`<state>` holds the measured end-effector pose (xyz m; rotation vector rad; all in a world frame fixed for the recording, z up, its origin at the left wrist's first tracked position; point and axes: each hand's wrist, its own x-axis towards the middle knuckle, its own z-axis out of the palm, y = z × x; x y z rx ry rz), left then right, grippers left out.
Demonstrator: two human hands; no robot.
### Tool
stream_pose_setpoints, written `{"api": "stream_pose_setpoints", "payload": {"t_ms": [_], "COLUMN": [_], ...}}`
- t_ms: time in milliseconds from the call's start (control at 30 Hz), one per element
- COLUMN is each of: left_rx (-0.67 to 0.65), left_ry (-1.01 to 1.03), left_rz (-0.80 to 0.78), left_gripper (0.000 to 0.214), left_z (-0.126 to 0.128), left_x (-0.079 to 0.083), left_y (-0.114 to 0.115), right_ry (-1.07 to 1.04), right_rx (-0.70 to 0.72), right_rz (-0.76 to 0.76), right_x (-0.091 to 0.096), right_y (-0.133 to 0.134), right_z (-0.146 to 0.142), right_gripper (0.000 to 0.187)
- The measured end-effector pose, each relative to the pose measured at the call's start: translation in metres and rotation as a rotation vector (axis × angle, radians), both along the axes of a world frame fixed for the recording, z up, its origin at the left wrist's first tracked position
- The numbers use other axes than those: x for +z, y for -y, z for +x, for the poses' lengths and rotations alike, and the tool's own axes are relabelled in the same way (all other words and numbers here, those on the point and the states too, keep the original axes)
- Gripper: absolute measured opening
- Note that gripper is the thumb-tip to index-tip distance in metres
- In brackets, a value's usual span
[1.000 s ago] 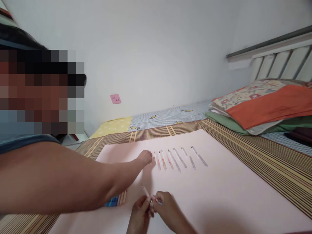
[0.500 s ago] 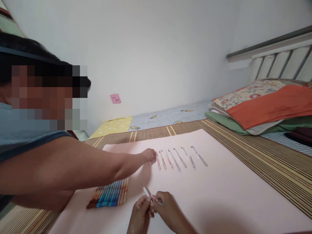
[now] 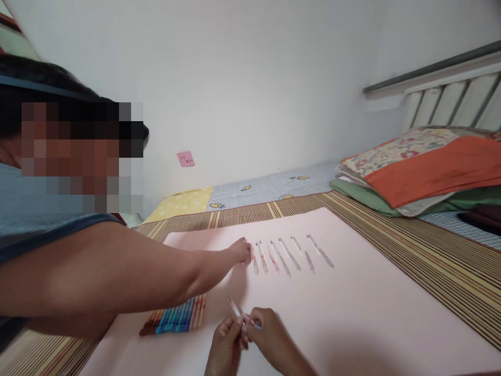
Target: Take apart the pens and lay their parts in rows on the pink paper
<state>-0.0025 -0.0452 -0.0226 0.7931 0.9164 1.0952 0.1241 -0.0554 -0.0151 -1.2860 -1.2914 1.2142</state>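
Observation:
Low in the middle of the view, my left hand (image 3: 225,344) and my right hand (image 3: 270,339) are pinched together on one thin pen (image 3: 236,309) whose tip points up and away. They hover over a pale pink sheet (image 3: 352,313). Beyond them a row of several pens and loose caps (image 3: 289,254) lies side by side on the sheet. Another person's hand (image 3: 240,250) reaches in from the left and touches the leftmost pen of that row.
A bundle of blue and orange pens (image 3: 176,317) lies on the sheet's left edge under the other person's arm. The sheet rests on a striped mat (image 3: 442,256). Folded bedding and an orange pillow (image 3: 426,167) are piled at right, against a railing.
The other person's arm has lifted and pulled back a little, uncovering the bundle of pens at left; their hand has stayed at the row's left end. My hands have kept still.

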Motion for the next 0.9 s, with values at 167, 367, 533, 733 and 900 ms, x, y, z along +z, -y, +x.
{"api": "stream_pose_setpoints", "payload": {"t_ms": [167,367,533,733,900], "left_rx": [-0.011,0.003,-0.005,-0.010,-0.006], "left_ry": [0.001,0.007,0.017,0.026,0.032], "left_rz": [0.010,0.000,0.006,0.002,0.009], "left_gripper": [0.033,0.035,0.034,0.031,0.033], "left_z": [-0.001,-0.001,-0.002,-0.002,-0.002], "left_x": [0.000,-0.001,-0.003,-0.002,0.000], "left_y": [0.001,0.000,0.000,0.002,0.003], "right_ry": [-0.031,-0.089,-0.087,-0.060,-0.030], "right_rx": [-0.005,0.000,-0.002,0.007,0.013], "right_rz": [-0.023,-0.009,-0.005,0.003,0.005], "right_x": [0.006,0.011,0.014,0.010,0.001], "right_y": [0.002,0.003,0.004,0.005,0.002], "right_z": [0.000,-0.001,-0.001,-0.001,-0.002], "right_gripper": [0.013,0.012,0.013,0.012,0.013]}}
